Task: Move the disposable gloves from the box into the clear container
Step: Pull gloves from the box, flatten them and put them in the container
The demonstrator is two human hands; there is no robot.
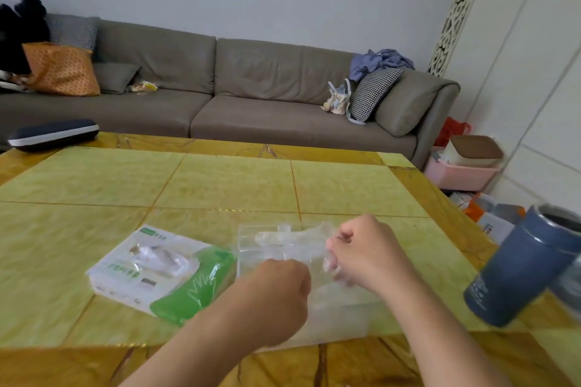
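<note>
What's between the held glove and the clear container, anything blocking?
Nothing visible. Both hands, left hand and right hand, hold the glove directly over the clear container; the glove box lies off to the left.

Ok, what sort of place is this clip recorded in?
Most likely a home living room: a long grey sofa with cushions and heaped clothes faces a low yellow-tiled table, where the person works.

2 bare forearms reach in from below; the left hand [279, 289] and right hand [361, 248] wear no sleeves, rings or watch.
</note>
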